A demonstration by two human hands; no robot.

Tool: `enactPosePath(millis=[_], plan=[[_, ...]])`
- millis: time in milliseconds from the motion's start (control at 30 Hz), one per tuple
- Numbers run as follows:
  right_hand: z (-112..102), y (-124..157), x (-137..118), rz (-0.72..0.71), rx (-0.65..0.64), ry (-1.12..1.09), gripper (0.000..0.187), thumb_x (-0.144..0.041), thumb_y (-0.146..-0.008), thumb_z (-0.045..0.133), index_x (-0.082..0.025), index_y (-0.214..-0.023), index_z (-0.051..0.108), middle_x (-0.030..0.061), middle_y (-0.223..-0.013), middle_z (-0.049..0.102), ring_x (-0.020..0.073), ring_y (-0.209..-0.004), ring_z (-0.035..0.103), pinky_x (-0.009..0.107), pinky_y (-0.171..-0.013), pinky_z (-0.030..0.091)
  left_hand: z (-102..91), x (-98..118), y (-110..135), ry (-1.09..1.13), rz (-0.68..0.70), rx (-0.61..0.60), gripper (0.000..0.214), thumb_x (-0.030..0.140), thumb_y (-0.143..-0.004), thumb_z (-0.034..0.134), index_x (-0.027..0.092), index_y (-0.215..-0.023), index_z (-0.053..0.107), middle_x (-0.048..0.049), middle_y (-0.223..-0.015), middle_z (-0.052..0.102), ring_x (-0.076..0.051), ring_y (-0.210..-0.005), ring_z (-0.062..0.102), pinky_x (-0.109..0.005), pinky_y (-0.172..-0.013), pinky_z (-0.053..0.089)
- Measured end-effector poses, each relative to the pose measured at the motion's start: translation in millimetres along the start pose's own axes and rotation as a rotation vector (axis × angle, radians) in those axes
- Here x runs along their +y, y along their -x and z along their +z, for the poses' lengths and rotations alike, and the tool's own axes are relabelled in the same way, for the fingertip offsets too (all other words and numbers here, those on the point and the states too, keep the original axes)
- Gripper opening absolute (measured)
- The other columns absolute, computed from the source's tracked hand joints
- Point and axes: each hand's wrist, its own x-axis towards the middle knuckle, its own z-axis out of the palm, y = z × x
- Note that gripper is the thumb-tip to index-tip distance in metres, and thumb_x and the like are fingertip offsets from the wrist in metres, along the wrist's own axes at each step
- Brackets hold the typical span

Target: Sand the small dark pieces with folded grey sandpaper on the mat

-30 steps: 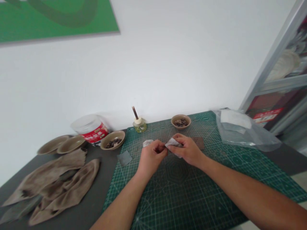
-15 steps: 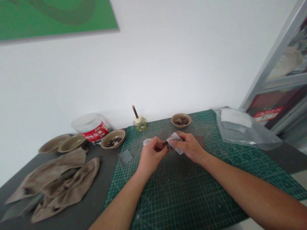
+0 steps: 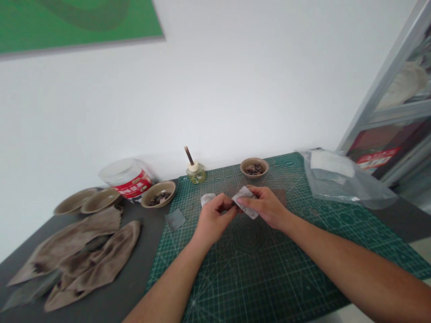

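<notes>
My right hand pinches a small greyish-white sheet, paper or cloth, with dark smudges. Facing it, my left hand is closed with its fingertips on a small dark piece that touches the sheet's edge; its kind is too small to make out. Both hands are just above a green cutting mat. Behind my left fingers lies another whitish piece, partly covered. A flat brown piece shows behind my right hand.
Beyond my hands stands a bowl of small dark lumps; another such bowl is left. Nearby are a glass bottle with sticks, a grey square, a plastic tub, brown cloths and a clear plastic bag.
The sheet in my right hand has shifted slightly left and now covers more of the dark piece. My left hand has stayed nearly in place.
</notes>
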Motion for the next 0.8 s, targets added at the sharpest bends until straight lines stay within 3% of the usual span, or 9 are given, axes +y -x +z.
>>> enactPosePath(millis=[300, 533, 800], plan=[[-1.0, -1.8, -1.8, 0.072, 0.025, -0.001, 0.031, -0.043, -0.073, 0.071, -0.015, -0.085, 0.067, 0.0017, -0.070, 0.065, 0.0119, -0.059, 0.055, 0.022, -0.052, 0.042, 2.1, -2.3, -1.1, 0.057, -0.029, -0.005, 0.013, 0.028, -0.077, 0.064, 0.019, -0.073, 0.056, 0.0021, -0.067, 0.061, -0.012, -0.064, 0.058, -0.022, -0.060, 0.044], [-4.7, -1.8, -3.2, 0.060, 0.051, -0.057, 0.029, -0.041, -0.075, 0.070, -0.014, -0.084, 0.068, 0.0022, -0.068, 0.066, 0.0114, -0.057, 0.056, 0.022, -0.052, 0.041, 4.9, 1.5, -0.1, 0.132, -0.032, 0.084, 0.018, 0.028, -0.075, 0.068, 0.019, -0.073, 0.053, 0.0020, -0.067, 0.060, -0.013, -0.064, 0.059, -0.024, -0.061, 0.046], [-0.1, -0.7, -0.7, 0.042, 0.066, -0.047, 0.028, -0.041, -0.074, 0.071, -0.014, -0.082, 0.067, 0.0020, -0.071, 0.066, 0.0119, -0.059, 0.057, 0.023, -0.055, 0.043, 3.5, 6.5, -0.3, 0.154, -0.014, 0.086, 0.022, 0.028, -0.075, 0.067, 0.018, -0.067, 0.049, 0.0023, -0.067, 0.058, -0.011, -0.063, 0.057, -0.023, -0.060, 0.046]])
